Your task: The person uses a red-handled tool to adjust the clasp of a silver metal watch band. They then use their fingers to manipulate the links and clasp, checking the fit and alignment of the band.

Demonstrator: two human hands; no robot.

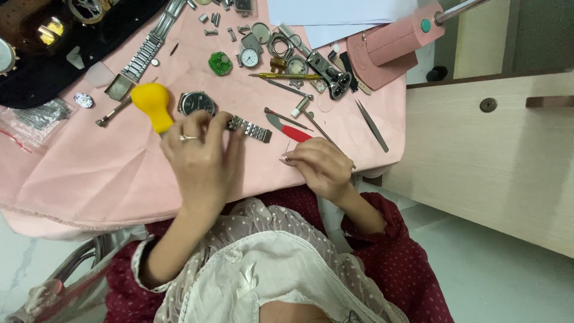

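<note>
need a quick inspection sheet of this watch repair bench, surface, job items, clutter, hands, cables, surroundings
surface: pink cloth spread over the table, wrinkled.
job's things: dark-dial wristwatch with metal bracelet, at the left hand's fingertips; yellow dust blower beside it.
clutter: tweezers, red-handled tool, green part, small white-dial watch, loose links and cases.
hands: left hand on the watch, ring on a finger; right hand pinching a thin tool.
cables: nothing seen.
surroundings: pink press, white paper, wooden drawer unit.
</note>
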